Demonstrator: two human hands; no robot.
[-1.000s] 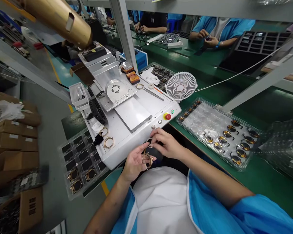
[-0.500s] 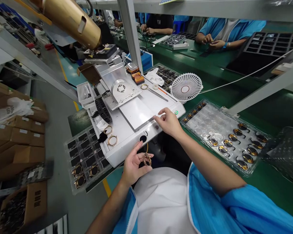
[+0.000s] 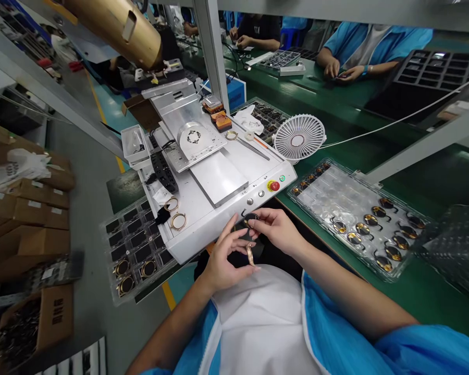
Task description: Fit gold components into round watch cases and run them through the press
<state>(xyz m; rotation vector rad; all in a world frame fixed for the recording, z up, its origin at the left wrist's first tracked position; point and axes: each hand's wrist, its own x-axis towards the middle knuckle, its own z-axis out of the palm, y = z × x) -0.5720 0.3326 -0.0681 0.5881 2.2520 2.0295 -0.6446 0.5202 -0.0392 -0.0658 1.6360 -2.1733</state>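
My left hand (image 3: 229, 258) holds a gold ring-shaped frame (image 3: 250, 254), seen nearly edge-on between thumb and fingers. Just above it, my right hand (image 3: 275, 229) pinches a round black disc (image 3: 251, 219) with a small dark curved strip, and the left fingertips are close to that disc. Both hands are in front of the white machine's front edge (image 3: 203, 234). Two more gold rings, one of them the nearer ring (image 3: 178, 221), lie on the machine's left side. A flat metal plate (image 3: 219, 178) sits on its top.
A clear tray (image 3: 316, 200) with several black-and-gold discs lies at right, beside a white fan (image 3: 299, 137). Another tray (image 3: 138, 239) is at lower left. A red button (image 3: 274, 185) is on the machine's front. People work across the green table.
My right hand has moved down from the machine's front panel to my left hand and now grips the black disc. The gold ring has turned more edge-on.
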